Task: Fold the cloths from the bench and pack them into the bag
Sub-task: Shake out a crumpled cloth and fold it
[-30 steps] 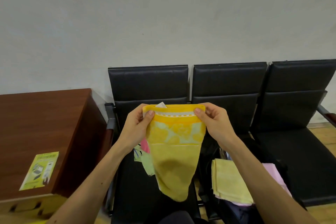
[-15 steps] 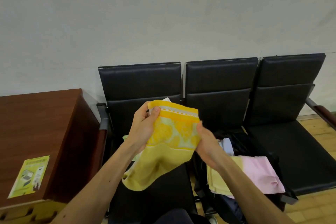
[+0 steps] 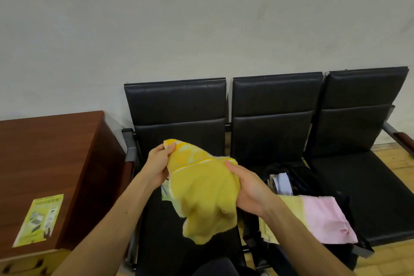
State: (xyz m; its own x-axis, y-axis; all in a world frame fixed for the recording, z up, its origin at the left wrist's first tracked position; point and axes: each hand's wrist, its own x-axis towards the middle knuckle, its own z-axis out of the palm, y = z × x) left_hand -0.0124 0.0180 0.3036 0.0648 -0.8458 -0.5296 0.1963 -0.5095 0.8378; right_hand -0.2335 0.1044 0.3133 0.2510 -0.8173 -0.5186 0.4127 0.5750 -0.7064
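Since half a second ago, my right hand [image 3: 251,190] has climbed from the yellow cloth's lower edge onto its right side, and the cloth [image 3: 202,190] has bunched up between both hands. I hold it in the air above the left seat of the black bench [image 3: 177,105]. My left hand [image 3: 158,163] pinches the patterned top corner, thumb over fingers; my right hand is clamped on the middle of the right edge, fingers wrapped round the fabric. Its long axis runs from upper left, at my left hand, down to the loose crumpled end hanging lower right.

On the middle seat the dark bag [image 3: 291,177] sits open, with a pale yellow cloth [image 3: 291,204] and a pink cloth [image 3: 329,219] lying over its front.

On the wooden desk [image 3: 49,145] at left lies a yellow-green leaflet [image 3: 39,219]; its print is too blurred for me to read.
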